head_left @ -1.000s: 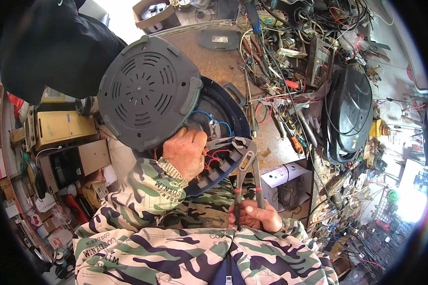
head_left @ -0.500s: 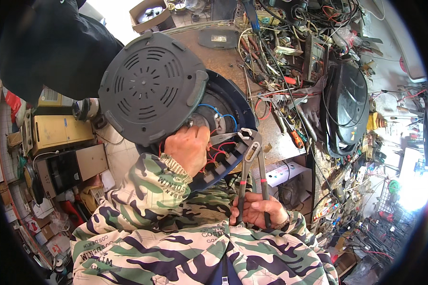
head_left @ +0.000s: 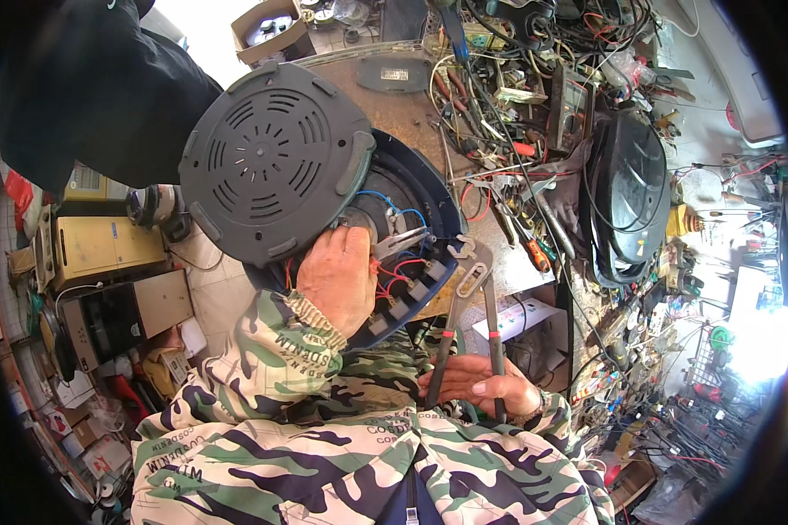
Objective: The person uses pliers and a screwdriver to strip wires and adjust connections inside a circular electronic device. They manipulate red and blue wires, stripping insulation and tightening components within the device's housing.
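My left hand (head_left: pixel 336 280) is closed around a small silver tool (head_left: pixel 401 242), apparently red-gripped, inside a dark blue appliance housing (head_left: pixel 442 184) with red and blue wires and grey terminal blocks. A round grey vented base plate (head_left: pixel 260 153) leans over the housing's left side, just above that hand. My right hand (head_left: pixel 490 389) grips large slip-joint pliers (head_left: pixel 471 278) by their dark, red-banded handles, which are spread; the jaws are at the housing's right edge, by the silver tool's tip. Whether they touch it I cannot tell.
A worn workbench (head_left: pixel 368 105) carries tangled wires, screwdrivers (head_left: pixel 534 249) and a black lidded appliance (head_left: pixel 622 201). A cardboard box (head_left: pixel 267 31) stands at the back; a yellow case (head_left: pixel 105 249) sits among clutter at left. A large black cloth (head_left: pixel 96 96) fills the upper left.
The pliers have shifted right and up, their handles now wider apart and jaws farther from my left hand. My left hand and the silver tool have risen slightly.
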`<state>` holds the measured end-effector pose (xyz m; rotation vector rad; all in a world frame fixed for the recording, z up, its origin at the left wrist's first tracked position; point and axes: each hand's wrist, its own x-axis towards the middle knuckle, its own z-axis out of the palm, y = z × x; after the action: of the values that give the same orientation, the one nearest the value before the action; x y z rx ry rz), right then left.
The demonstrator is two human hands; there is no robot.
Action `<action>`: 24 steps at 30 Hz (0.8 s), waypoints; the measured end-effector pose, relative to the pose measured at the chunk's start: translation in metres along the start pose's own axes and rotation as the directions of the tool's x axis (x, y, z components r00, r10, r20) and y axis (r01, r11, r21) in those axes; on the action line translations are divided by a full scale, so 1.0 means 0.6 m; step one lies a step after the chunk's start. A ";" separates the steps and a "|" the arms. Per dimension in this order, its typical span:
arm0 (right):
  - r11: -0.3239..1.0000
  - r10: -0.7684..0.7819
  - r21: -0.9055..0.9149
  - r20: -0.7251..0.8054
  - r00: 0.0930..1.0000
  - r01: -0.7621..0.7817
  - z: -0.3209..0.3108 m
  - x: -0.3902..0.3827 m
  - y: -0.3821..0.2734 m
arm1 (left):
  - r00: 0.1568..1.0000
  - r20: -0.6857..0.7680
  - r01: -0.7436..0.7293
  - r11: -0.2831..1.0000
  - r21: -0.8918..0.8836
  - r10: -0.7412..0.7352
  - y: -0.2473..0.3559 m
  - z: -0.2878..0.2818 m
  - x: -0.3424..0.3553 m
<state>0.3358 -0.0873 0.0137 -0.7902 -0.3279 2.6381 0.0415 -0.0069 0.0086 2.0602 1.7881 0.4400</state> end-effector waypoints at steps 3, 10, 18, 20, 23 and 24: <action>0.997 -0.072 -0.003 -0.084 0.994 0.072 0.013 -0.001 0.005 | 1.000 0.010 0.001 0.992 -0.129 0.000 -0.006 -0.001 0.001; 0.485 -0.642 -0.862 -0.464 0.611 -0.145 0.083 0.006 0.003 | 0.932 0.324 0.354 0.594 -0.723 -0.161 0.036 -0.091 -0.041; 0.149 -0.852 -0.986 -0.169 0.495 -0.080 0.132 0.071 0.049 | 0.752 0.654 0.654 0.031 -0.756 0.079 0.043 -0.033 -0.107; 0.179 -0.851 -0.982 -0.187 0.491 -0.064 0.144 0.070 0.055 | 0.781 0.616 0.625 -0.113 -0.773 0.102 0.033 -0.023 -0.121; 0.073 -0.874 -0.997 -0.064 0.482 -0.001 0.150 0.076 0.062 | 0.799 0.582 0.595 -0.063 -0.801 0.148 0.044 -0.027 -0.120; 0.061 -0.853 -0.998 -0.053 0.520 -0.001 0.155 0.075 0.066 | 0.778 0.612 0.618 0.005 -0.786 0.145 0.048 -0.029 -0.118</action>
<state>0.2372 -0.1158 0.0552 -1.5425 -1.7507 0.9611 0.0483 -0.0790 0.0385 0.5884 0.8233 0.6291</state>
